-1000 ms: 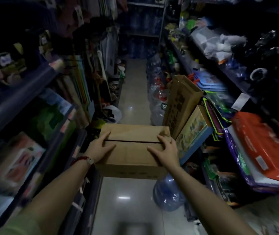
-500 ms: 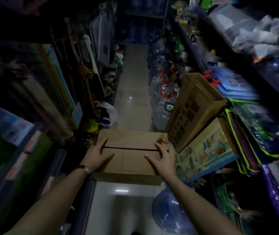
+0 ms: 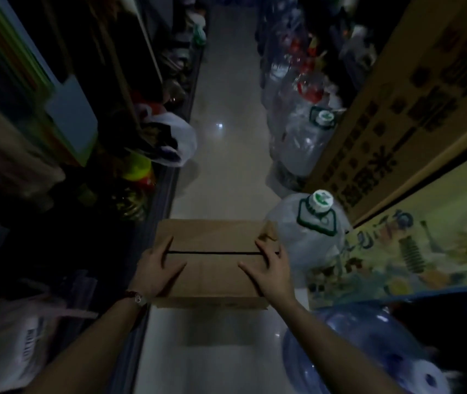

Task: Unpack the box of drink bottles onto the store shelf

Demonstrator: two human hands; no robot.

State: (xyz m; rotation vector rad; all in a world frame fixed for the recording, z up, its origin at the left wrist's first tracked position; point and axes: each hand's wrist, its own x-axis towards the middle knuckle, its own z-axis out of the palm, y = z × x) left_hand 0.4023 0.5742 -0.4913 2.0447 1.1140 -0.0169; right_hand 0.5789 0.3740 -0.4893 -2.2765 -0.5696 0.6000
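Observation:
A closed brown cardboard box [image 3: 215, 268] with a dark seam across its top hangs low over the aisle floor, casting a shadow beneath it. My left hand [image 3: 155, 268] grips its left end, thumb on top and fingers over the edge. My right hand [image 3: 272, 268] grips the right end the same way. No drink bottles from the box are visible; its flaps are shut. The shop is dim.
A clear water jug [image 3: 309, 231] with a green-and-white cap stands touching the box's right side. A blue jug [image 3: 354, 351] lies nearer me. A tall printed carton [image 3: 397, 123] and a colourful box [image 3: 411, 251] lean on the right. Dark shelves [image 3: 152, 200] line the left. The tiled aisle [image 3: 226, 166] runs ahead.
The box has come down toward the floor with both hands still on it, and my view has tilted downward. The clear jug now sits right beside the box.

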